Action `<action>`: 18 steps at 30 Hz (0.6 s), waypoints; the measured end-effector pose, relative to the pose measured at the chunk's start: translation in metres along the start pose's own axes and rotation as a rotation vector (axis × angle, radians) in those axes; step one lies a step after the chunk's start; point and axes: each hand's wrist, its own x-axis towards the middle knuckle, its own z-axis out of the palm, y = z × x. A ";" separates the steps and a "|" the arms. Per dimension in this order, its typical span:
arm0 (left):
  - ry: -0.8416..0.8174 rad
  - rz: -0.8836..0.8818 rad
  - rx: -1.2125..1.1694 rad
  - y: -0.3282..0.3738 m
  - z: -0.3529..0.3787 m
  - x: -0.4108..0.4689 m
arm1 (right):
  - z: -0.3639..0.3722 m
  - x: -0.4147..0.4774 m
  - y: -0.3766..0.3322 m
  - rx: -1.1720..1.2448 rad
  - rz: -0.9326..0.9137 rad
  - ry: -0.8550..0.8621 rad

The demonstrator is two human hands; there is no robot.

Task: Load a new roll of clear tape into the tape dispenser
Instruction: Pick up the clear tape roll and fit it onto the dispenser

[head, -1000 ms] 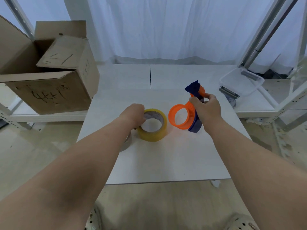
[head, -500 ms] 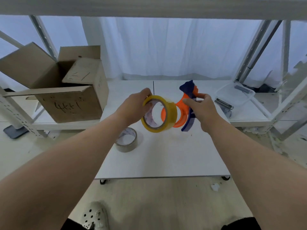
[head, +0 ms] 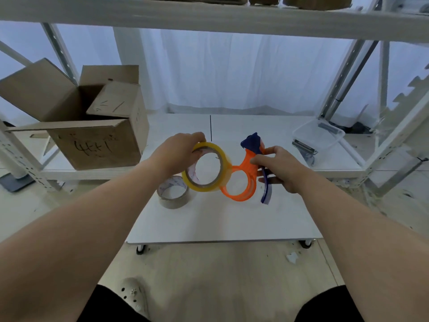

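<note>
My left hand (head: 177,151) grips a yellowish roll of clear tape (head: 222,168) by its upper edge, holding it upright in the air above the white table (head: 232,219). My right hand (head: 282,169) holds the orange and blue tape dispenser (head: 249,173) by its handle. The dispenser's orange ring hangs just right of and slightly below the roll, and the two overlap at their edges. A near-empty tape core (head: 173,192) lies flat on the table below my left hand.
An open cardboard box (head: 92,135) stands on the low shelf at the left. A clear plastic container (head: 319,138) with metal clips sits at the right. White shelf posts rise on both sides and a shelf board runs overhead.
My left hand lifted the roll off the table and brought it up beside the dispenser. The dispenser's ring now shows to the right of the roll instead of behind it.
</note>
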 end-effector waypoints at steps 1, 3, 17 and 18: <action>-0.003 -0.020 -0.061 0.000 0.000 0.001 | 0.000 0.001 0.001 0.015 -0.001 0.029; 0.014 -0.055 -0.191 0.002 -0.001 0.003 | -0.001 0.003 0.002 0.060 -0.021 0.089; 0.043 0.085 -0.165 0.023 -0.001 0.004 | 0.013 0.005 -0.004 0.165 -0.108 0.069; 0.049 0.085 -0.146 0.022 -0.001 0.003 | 0.012 0.006 -0.003 0.174 -0.108 0.066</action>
